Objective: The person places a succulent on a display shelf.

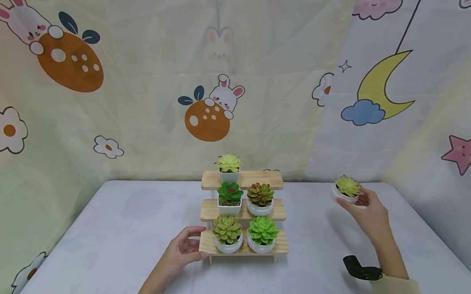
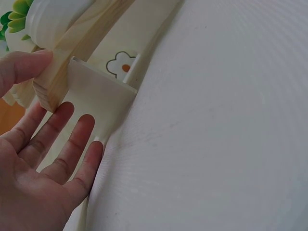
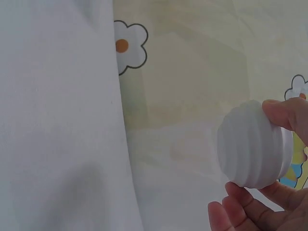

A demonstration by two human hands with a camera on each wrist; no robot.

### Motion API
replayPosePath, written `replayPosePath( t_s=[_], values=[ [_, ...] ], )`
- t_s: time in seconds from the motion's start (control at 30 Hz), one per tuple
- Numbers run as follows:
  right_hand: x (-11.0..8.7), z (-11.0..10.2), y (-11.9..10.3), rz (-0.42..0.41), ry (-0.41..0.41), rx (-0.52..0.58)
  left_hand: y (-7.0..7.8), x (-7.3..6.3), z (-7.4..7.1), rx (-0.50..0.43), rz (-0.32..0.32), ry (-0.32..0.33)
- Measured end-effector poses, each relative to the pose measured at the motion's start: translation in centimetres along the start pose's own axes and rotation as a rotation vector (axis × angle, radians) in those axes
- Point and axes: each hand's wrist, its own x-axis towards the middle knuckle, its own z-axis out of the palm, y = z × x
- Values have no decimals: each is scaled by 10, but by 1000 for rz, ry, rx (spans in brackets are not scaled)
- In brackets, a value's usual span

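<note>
My right hand point(image 1: 366, 209) holds a potted succulent point(image 1: 348, 187) above the right side of the table. In the right wrist view, thumb and fingers grip its ribbed white pot point(image 3: 252, 144) from opposite sides. At the left end of a three-tier wooden plant stand point(image 1: 261, 180), my left hand point(image 1: 181, 251) pinches the lowest board. Its thumb lies on the board point(image 2: 60, 72) and the fingers reach under the edge in the left wrist view. Two succulents, one bright green point(image 1: 263, 231), sit on the bottom tier, two on the middle, and a pale one point(image 1: 229, 164) at top left.
A white cloth covers the table point(image 1: 112, 242). Behind it hangs a printed fabric backdrop point(image 1: 145, 103) with rabbits, flowers and a moon. A black strap point(image 1: 362, 271) sits around my right wrist. White supports point(image 2: 101, 74) hold the boards up.
</note>
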Motion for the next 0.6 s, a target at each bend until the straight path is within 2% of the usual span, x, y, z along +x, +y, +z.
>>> replayPosePath(
  t_s=[0.6],
  values=[
    [-18, 9, -37, -178, -10, 21, -1, 0, 0, -17, 8, -9]
  ],
)
